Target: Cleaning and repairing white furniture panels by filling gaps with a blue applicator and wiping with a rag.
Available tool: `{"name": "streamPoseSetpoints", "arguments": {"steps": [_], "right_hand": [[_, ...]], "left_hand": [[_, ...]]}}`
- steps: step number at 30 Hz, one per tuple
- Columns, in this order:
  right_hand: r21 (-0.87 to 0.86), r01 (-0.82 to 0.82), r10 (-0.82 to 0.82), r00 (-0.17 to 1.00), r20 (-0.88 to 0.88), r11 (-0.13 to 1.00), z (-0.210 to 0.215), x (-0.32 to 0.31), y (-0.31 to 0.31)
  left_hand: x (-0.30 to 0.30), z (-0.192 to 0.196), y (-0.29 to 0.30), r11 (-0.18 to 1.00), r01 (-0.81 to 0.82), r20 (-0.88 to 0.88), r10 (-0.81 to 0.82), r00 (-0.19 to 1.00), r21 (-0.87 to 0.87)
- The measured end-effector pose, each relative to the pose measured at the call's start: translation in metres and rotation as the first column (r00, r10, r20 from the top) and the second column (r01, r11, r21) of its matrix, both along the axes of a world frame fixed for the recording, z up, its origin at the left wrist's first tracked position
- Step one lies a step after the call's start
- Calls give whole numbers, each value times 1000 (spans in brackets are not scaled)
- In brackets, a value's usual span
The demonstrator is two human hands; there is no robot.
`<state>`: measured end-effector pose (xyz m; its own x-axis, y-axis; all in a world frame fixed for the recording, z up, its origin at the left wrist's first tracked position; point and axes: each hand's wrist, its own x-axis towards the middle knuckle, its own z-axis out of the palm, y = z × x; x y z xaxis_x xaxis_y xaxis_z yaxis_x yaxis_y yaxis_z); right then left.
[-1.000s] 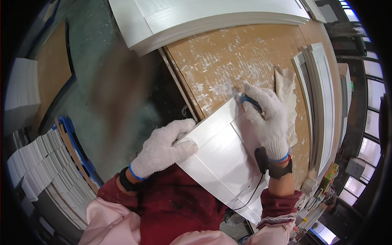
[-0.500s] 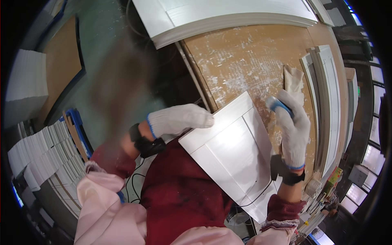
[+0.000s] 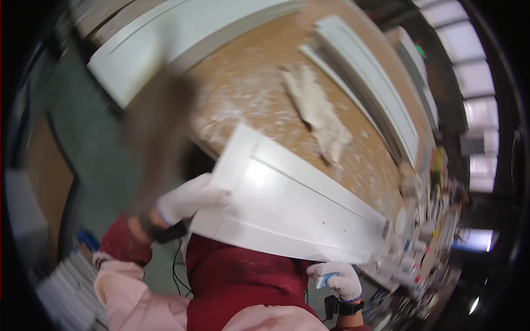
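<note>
Presents as a tan bench [image 3: 251, 63], marked on top with white residue. Carries a stack of white boards [image 3: 187, 33] at the far left and a pile of long white boards [image 3: 381, 83] along the right. Bears a crumpled pale cloth [image 3: 320, 113] between the two, lying nearer the pile. Extends beneath part of a panel [image 3: 287, 204]; cannot be confirmed as touching it.

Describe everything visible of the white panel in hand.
The white panel looks painted and glossy: long, flat, a frame around a recessed field, small dark dots toward its right end. It slants over the near edge of the worktable, its left end gripped by the left hand; other contact is unclear.
</note>
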<state>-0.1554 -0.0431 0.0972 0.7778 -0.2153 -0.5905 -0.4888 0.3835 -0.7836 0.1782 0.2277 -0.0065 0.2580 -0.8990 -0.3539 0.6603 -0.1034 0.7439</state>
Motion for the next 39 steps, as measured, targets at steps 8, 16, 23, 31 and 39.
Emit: {"name": "streamPoseSetpoints", "arguments": {"steps": [8, 16, 23, 31, 39], "right_hand": [[138, 531, -537, 742, 401, 836, -83, -43, 47], [141, 218, -259, 780, 569, 966, -26, -4, 45], [-118, 60, 36, 735, 677, 991, 41, 158, 4], [-187, -331, 362, 612, 703, 925, 9, 207, 21], [60, -86, 34, 806, 591, 995, -45, 104, -51]], "left_hand": [[-24, 17, 57, 955, -296, 59, 295, 954, 9], [-43, -11, 126, 752, -655, -109, 647, 755, -69], [-77, -12, 100, 478, -752, 120, 869, 480, -454], [32, 45, 81, 296, -831, 54, 950, 308, -471], [126, 77, 44, 338, -897, 247, 930, 272, -286]]}}
